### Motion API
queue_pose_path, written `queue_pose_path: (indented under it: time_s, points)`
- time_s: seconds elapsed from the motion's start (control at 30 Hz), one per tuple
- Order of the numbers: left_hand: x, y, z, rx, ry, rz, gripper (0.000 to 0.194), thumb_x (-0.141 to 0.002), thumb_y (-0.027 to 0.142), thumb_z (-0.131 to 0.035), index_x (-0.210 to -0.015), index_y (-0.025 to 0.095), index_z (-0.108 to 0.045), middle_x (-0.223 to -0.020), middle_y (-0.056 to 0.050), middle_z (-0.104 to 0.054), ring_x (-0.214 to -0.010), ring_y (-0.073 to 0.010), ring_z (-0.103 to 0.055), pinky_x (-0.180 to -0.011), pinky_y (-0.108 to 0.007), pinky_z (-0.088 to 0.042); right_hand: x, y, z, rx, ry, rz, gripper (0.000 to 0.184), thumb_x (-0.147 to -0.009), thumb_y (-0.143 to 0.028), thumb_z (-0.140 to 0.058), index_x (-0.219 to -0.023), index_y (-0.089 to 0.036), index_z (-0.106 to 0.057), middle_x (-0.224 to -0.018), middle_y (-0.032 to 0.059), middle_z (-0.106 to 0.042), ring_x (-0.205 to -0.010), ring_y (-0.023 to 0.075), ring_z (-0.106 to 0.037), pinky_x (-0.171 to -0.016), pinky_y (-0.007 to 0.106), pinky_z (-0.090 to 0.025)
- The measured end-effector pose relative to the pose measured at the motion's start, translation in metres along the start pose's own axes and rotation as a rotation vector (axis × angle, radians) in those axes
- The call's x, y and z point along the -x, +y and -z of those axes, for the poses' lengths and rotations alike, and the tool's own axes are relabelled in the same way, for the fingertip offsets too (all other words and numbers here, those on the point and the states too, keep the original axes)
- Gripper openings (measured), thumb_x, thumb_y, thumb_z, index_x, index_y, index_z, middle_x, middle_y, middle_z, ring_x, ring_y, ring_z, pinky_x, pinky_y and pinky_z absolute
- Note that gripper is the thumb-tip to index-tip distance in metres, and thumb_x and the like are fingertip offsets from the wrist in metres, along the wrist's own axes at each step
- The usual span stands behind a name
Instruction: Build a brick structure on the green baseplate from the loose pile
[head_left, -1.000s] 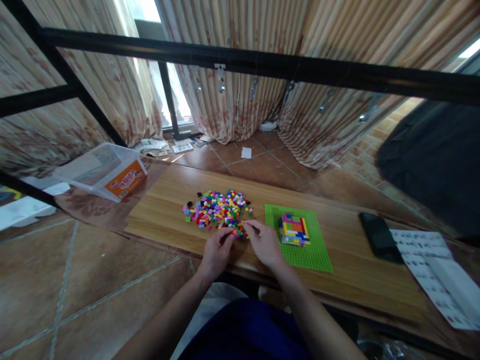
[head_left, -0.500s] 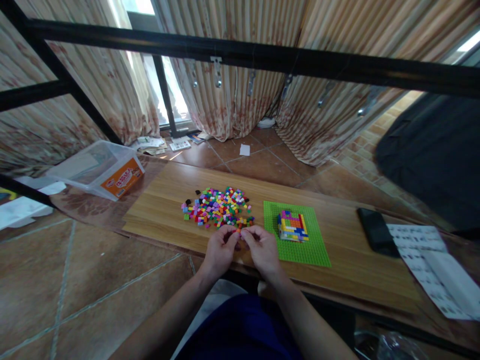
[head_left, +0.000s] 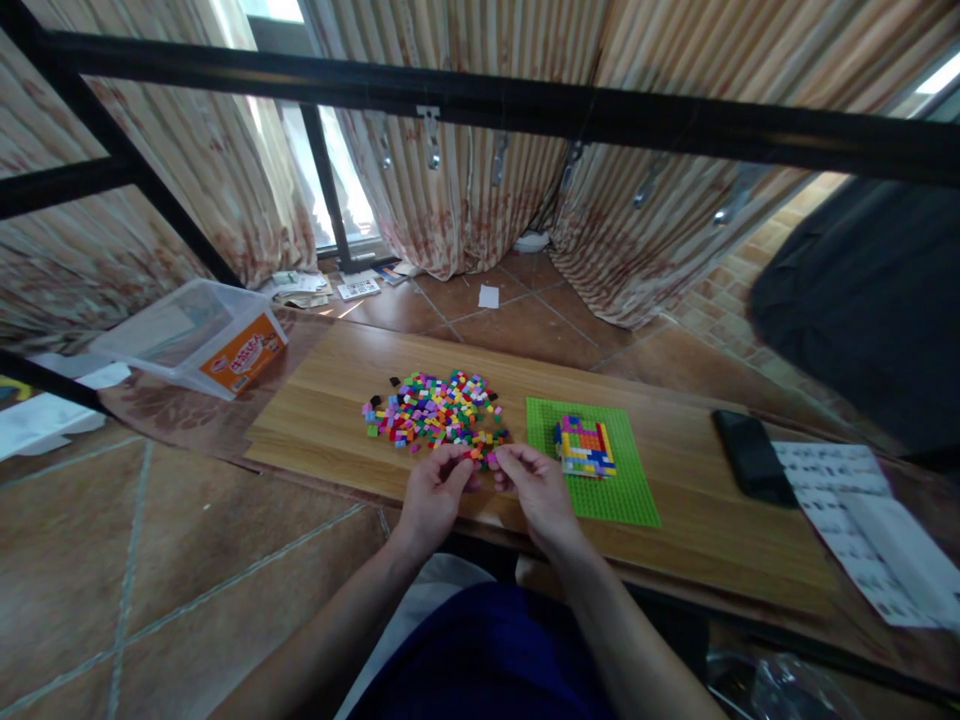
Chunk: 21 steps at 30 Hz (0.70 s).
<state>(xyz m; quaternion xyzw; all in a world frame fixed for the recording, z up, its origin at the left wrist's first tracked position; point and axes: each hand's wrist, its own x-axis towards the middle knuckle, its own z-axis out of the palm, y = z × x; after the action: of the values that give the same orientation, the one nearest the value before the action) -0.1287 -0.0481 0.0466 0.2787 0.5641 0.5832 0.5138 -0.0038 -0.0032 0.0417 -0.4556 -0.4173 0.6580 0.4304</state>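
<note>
My left hand pinches a small red toy brick between thumb and fingertips, just in front of the pile. Close by on the right, my right hand grips a small pink toy brick; its fingertips partly cover it. The two hands are a little apart. Beyond them lies a loose pile of colourful toy bricks. Right of my right hand is a green baseplate, and on it stands a low block built of yellow, white, blue, red and pink bricks.
The wooden board carries all this. A black phone and printed sheets lie at the right. At the left stands a clear plastic bin with an orange label. A black metal bar crosses above, before curtains.
My hands have drawn slightly apart, the right one moving a little to the right. A pink brick now shows at the right fingertips. The built block and the pile look the same.
</note>
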Motion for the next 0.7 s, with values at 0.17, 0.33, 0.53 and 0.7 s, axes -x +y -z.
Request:
queue_pose_path:
  time_s: [0.17,0.33,0.53,0.7]
  points:
    - [0.0008,0.0018,-0.0022,0.024,0.001,0.021,0.029,-0.068,0.036,-0.075,-0.087,0.015,-0.07,-0.075,-0.002,-0.069,-0.06,-0.0112,-0.06,-0.063,-0.025,-0.052,0.0027,-0.0048,0.0001,0.034,-0.041,0.037,0.024,-0.069,-0.04,-0.076,-0.075,-0.018,-0.072,-0.065,-0.0002,-0.067,-0.056,0.01,-0.054,-0.054,0.023,-0.044]
    - [0.0045,0.0034,-0.0054,0.084,0.001,0.091,0.031,-0.068,0.037,-0.074,-0.09,0.015,-0.07,-0.068,0.0,-0.067,-0.055,-0.0091,-0.057,-0.061,-0.024,-0.051,0.0055,-0.0071,-0.0029,0.018,-0.037,0.019,0.022,-0.067,-0.039,-0.077,-0.073,-0.018,-0.072,-0.064,0.0001,-0.068,-0.053,0.0096,-0.051,-0.052,0.024,-0.042]
    - [0.0058,0.004,-0.004,0.119,-0.022,0.133,0.031,-0.065,0.037,-0.078,-0.084,0.014,-0.07,-0.072,0.0,-0.068,-0.055,-0.0073,-0.057,-0.061,-0.023,-0.05,0.006,-0.0079,-0.0036,-0.027,-0.021,-0.021,0.024,-0.062,-0.041,-0.079,-0.067,-0.018,-0.072,-0.058,-0.0016,-0.065,-0.049,0.0081,-0.047,-0.05,0.023,-0.039]
    - [0.0063,0.0055,-0.0039,0.132,-0.068,0.124,0.028,-0.065,0.035,-0.078,-0.079,0.013,-0.07,-0.067,0.0,-0.066,-0.055,-0.0072,-0.056,-0.059,-0.021,-0.049,0.0074,-0.0084,-0.0015,0.013,-0.024,-0.003,0.023,-0.063,-0.04,-0.077,-0.066,-0.018,-0.072,-0.059,-0.0007,-0.066,-0.05,0.0085,-0.048,-0.051,0.024,-0.039]
